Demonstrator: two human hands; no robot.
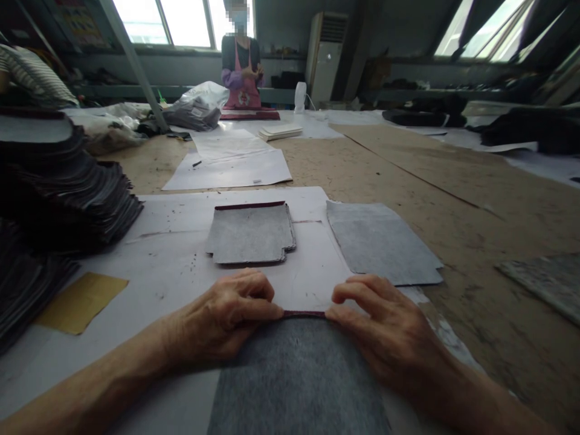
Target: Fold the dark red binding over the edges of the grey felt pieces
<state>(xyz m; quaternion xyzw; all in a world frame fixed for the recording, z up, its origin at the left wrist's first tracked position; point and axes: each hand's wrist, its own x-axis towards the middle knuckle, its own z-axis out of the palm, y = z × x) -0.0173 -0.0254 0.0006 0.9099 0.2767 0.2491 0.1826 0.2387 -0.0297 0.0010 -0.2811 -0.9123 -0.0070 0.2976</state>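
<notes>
A grey fabric panel lies on the white paper in front of me, with a narrow dark red strip folded over along its far edge. My left hand is closed at the left part of that edge, thumb and fingertips pressing the fold. At the right part, my right hand pinches the same edge, its index finger curled above the thumb. A short stretch of the red fold shows between the two thumbs. Just beyond lies a small stack of grey panels with a red far edge. Right of it rests a single grey panel.
Tall stacks of dark fabric pieces stand at the left, near a yellow-brown card. White paper sheets lie farther up the brown table. A grey slab is at the right. Another person stands across the table.
</notes>
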